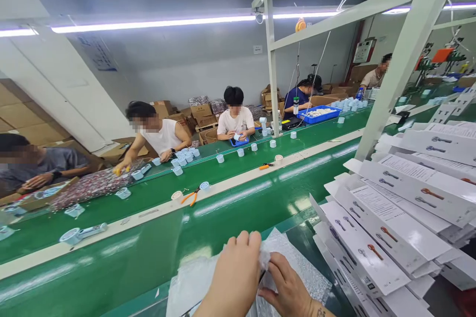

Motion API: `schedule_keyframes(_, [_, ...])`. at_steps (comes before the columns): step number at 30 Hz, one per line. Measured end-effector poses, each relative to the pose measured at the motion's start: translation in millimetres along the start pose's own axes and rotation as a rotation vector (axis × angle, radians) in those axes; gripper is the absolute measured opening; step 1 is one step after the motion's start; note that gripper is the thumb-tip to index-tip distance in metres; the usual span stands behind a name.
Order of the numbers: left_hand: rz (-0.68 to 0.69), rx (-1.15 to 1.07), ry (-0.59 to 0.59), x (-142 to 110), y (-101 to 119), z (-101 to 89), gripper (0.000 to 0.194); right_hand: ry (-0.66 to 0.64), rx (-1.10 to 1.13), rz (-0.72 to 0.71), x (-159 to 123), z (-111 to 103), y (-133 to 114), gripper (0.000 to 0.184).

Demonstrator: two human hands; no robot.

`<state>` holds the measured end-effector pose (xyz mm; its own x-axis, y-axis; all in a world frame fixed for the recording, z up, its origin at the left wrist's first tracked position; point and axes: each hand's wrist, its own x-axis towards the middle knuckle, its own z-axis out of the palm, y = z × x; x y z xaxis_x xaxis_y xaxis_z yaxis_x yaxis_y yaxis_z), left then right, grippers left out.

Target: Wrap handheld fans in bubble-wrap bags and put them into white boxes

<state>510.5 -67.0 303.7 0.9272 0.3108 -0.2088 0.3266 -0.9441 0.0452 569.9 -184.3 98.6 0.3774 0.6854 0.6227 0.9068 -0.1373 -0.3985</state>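
At the near edge of the green work surface, both hands are closed on a crumpled, translucent plastic bag (264, 259). My left hand (234, 272) wraps over it from the left, its back toward me and its fingertips hidden. From the other side, my right hand (287, 285) pinches the bag between thumb and fingers. Something dark shows between the hands, too covered to make out. Beneath them lie flat bubble-wrap bags (310, 270), with more whitish wrapping (188, 280) to the left.
Stacked white printed boxes (372, 252) rise close on the right, beside a metal post (401, 69). Ahead runs a green conveyor belt (148, 218) carrying light-blue cups. Orange-handled pliers (191, 197) lie on its pale divider strip (148, 214). Several co-workers sit along the far side.
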Motion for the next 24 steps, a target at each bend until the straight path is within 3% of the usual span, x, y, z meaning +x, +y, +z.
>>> schedule_keyframes(3, [0.092, -0.027, -0.033, 12.2, 5.1, 14.5, 0.044, 0.032, 0.073, 0.065, -10.9, 6.3, 5.6, 0.064])
schedule_keyframes(6, [0.258, -0.18, -0.132, 12.2, -1.6, 39.1, 0.054, 0.041, 0.278, 0.294, -17.5, 8.5, 15.2, 0.07])
schedule_keyframes(9, [0.155, -0.332, -0.109, 8.9, -3.2, 59.5, 0.054, -0.164, 0.572, 0.6, -8.9, 2.0, 22.1, 0.092])
schedule_keyframes(11, [0.097, -0.268, -0.091, 11.6, 1.3, 73.5, 0.046, -0.355, 0.715, 0.688, 4.6, -5.0, 26.1, 0.113])
schedule_keyframes(13, [0.15, -0.115, -0.151, 18.0, 6.6, 87.8, 0.055, -0.533, 0.773, 0.63, 21.4, -11.6, 30.2, 0.125])
schedule_keyframes(15, [0.262, -0.018, -0.171, 23.7, 6.7, 96.8, 0.072, -0.65, 0.749, 0.517, 39.1, -18.0, 33.3, 0.121])
schedule_keyframes(17, [0.4, -0.004, -0.011, 22.2, -4.4, 95.5, 0.061, -0.666, 0.692, 0.441, 57.1, -25.2, 35.0, 0.1])
schedule_keyframes(19, [0.524, -0.034, 0.339, 8.2, -29.6, 85.5, 0.037, -0.618, 0.702, 0.451, 76.0, -32.3, 37.6, 0.078])
schedule_keyframes(20, [0.521, -0.078, 0.53, -3.7, -47.1, 79.7, 0.027, -0.579, 0.745, 0.477, 86.5, -34.8, 40.2, 0.074])
schedule_keyframes(21, [0.451, -0.148, 0.689, -18.1, -67.1, 75.0, 0.021, -0.534, 0.813, 0.508, 97.8, -35.8, 44.1, 0.074])
schedule_keyframes(22, [0.297, -0.256, 0.787, -34.2, -89.1, 72.6, 0.017, -0.483, 0.887, 0.534, 110.1, -34.9, 49.3, 0.076])
schedule_keyframes(24, [-0.161, -0.524, 0.799, -67.6, -136.2, 77.4, 0.015, -0.353, 0.966, 0.569, 137.1, -25.5, 62.1, 0.078])
